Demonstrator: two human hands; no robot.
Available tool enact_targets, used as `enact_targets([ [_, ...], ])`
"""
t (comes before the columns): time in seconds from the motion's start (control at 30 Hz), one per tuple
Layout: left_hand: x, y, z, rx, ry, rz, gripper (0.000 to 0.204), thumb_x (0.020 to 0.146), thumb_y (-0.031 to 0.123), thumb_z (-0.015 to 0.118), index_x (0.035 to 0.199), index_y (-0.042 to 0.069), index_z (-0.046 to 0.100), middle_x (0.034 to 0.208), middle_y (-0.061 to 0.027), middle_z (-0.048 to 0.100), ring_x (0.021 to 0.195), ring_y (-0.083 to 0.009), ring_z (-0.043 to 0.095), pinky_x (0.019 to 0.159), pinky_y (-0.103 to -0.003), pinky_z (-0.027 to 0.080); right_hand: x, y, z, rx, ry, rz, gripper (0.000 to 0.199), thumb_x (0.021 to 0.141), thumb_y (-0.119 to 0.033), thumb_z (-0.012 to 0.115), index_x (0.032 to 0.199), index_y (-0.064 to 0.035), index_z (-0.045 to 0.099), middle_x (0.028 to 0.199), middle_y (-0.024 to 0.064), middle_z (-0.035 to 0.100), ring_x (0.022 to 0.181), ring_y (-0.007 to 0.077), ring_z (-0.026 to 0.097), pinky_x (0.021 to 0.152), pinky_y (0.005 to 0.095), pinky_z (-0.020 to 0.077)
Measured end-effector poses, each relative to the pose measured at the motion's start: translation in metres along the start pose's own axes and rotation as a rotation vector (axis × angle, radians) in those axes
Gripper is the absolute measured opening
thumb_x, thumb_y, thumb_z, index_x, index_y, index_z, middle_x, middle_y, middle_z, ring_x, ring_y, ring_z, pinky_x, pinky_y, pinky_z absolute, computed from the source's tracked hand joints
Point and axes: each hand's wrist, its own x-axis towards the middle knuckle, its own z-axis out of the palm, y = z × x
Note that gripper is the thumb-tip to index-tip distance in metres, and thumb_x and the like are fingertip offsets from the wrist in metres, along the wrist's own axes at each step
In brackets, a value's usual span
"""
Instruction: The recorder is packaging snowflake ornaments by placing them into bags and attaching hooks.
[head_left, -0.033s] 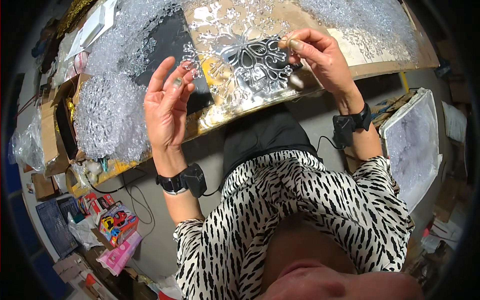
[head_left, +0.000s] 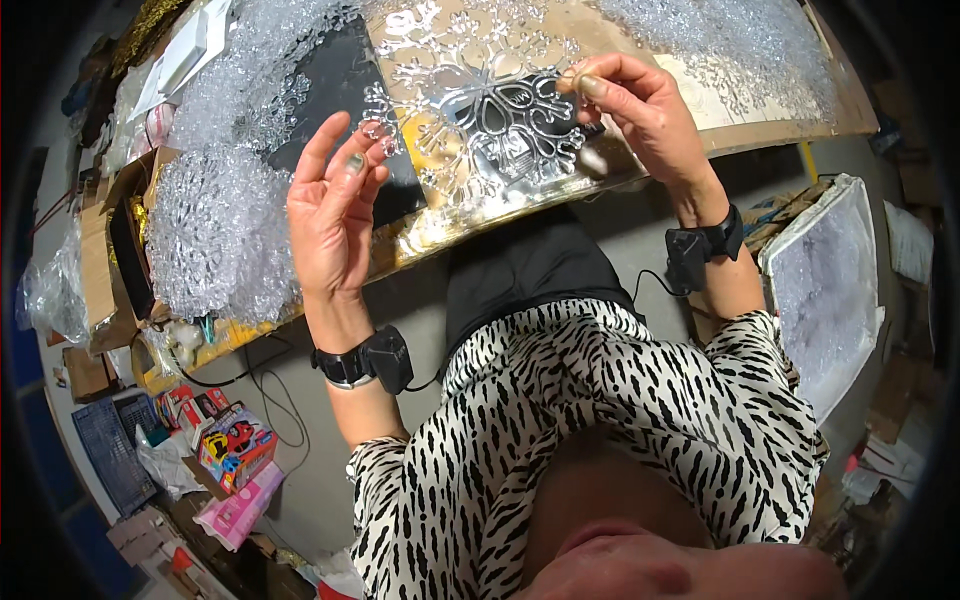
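Transparent, branched plastic snowflake (head_left: 487,88), one, at both hands

Location: above the brown-topped table (head_left: 770,136), near its front edge
Right hand (head_left: 645,115): thumb and forefinger pinching the snowflake's right tip
Left hand (head_left: 335,220): one finger spread upward, other fingertips at the snowflake's left tip; whether they pinch cannot be told
Further left: heap of clear, glittering plastic pieces (head_left: 220,235); flat black sheet (head_left: 352,75), partly covered

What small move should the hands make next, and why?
Perhaps close the left hand on the clear snowflake: its left tip lies at the fingertips but the thumb stands apart, while the right hand seems to pinch the opposite side.
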Motion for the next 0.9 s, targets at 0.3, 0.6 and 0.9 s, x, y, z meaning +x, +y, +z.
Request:
enact_targets([
  [0.3,0.003,-0.002,0.004,0.092,0.055,0.015,0.04,0.084,0.0,0.06,0.122,-0.001,0.047,0.109,-0.0164,0.061,0.096,-0.019,0.061,0.079,-0.027,0.053,0.002,-0.005,0.002,-0.105,-0.021,-0.065,0.01,0.089,-0.009,0.056,0.092,-0.001,0.062,0.095,0.0075,0.064,0.076,0.0094,0.056,0.07,0.0238,0.0478],
  [0.6,-0.013,-0.009,0.063,0.45,0.074,0.117,0.095,0.072,0.027,0.077,0.142,0.008,0.015,0.14,-0.0208,0.023,0.122,-0.0306,0.038,0.091,-0.041,0.047,-0.011,-0.013,0.05,-1.042,0.053,-0.819,0.01,0.072,0.0,0.06,0.081,-0.0027,0.058,0.085,0.0087,0.06,0.071,0.0203,0.057,0.062,0.0294,0.0444],
  [0.9,0.001,-0.033,0.053,0.343,0.185,0.167,0.067,0.082,0.004,0.062,0.137,0.0,0.025,0.126,-0.0161,0.044,0.108,-0.0202,0.048,0.086,-0.028,0.044,-0.048,0.017,0.104,-1.169,-0.196,-0.78,0.015,0.071,-0.012,0.055,0.083,-0.0039,0.054,0.103,0.0165,0.053,0.087,0.0252,0.054,0.073,0.0351,0.0414],
])
